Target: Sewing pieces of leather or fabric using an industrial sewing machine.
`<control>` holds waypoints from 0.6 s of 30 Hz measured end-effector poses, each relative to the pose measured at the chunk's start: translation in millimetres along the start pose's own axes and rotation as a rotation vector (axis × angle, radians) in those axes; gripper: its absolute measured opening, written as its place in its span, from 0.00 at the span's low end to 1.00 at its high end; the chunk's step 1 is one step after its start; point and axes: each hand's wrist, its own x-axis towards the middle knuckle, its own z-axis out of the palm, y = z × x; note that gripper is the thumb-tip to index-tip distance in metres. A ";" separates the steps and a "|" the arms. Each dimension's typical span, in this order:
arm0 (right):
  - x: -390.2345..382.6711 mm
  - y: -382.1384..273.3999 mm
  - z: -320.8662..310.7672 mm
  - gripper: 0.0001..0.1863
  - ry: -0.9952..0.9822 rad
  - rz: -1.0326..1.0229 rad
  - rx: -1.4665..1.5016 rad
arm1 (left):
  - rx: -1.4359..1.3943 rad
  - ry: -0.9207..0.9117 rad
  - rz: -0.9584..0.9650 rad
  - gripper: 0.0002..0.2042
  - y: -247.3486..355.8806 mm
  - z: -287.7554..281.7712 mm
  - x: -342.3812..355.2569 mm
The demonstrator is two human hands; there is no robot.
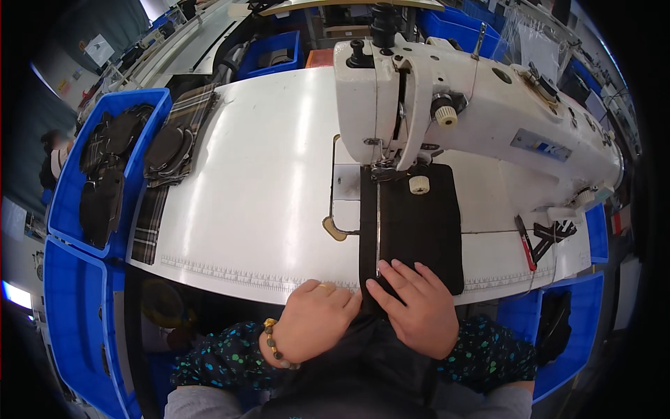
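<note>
A rectangular black fabric piece point(424, 223) lies under the presser foot of a white sewing machine point(488, 126), with a narrow zipper-like strip point(378, 223) running lengthwise near its left side. My right hand point(415, 311) rests palm-down on the fabric's near part, fingers spread over it and the strip. My left hand point(310, 321) is curled at the fabric's lower left edge, apparently gripping it; its fingertips are partly hidden. The white worktable point(265, 174) has a printed ruler along its front edge. Red-handled snips point(525, 248) and black tools point(548, 237) lie to the right.
Blue bins of dark pieces stand left point(61, 181) and lower right point(586, 314); another point(52, 307) is at lower left. Plaid fabric with dark pieces point(188, 105) lies on the table's left. More bins point(293, 59) sit behind. Part of another person point(57, 160) shows at far left.
</note>
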 end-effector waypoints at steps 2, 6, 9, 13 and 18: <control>-4.2 -3.4 2.3 0.22 0.002 -0.006 0.000 | -0.030 0.013 0.006 0.10 -6.4 1.8 -1.2; -5.6 -6.9 6.5 0.20 0.034 0.024 -0.001 | -0.182 0.124 -0.032 0.18 -21.1 -4.4 2.6; -6.2 -8.2 7.9 0.19 0.033 0.031 -0.009 | -0.199 0.188 -0.083 0.19 -25.6 -0.5 22.3; -9.3 -6.9 6.7 0.19 0.001 0.027 -0.033 | -0.142 0.103 -0.030 0.26 -32.1 10.4 48.3; -8.0 -5.2 2.8 0.18 0.016 0.002 -0.033 | -0.162 0.024 0.012 0.30 -39.4 11.7 54.7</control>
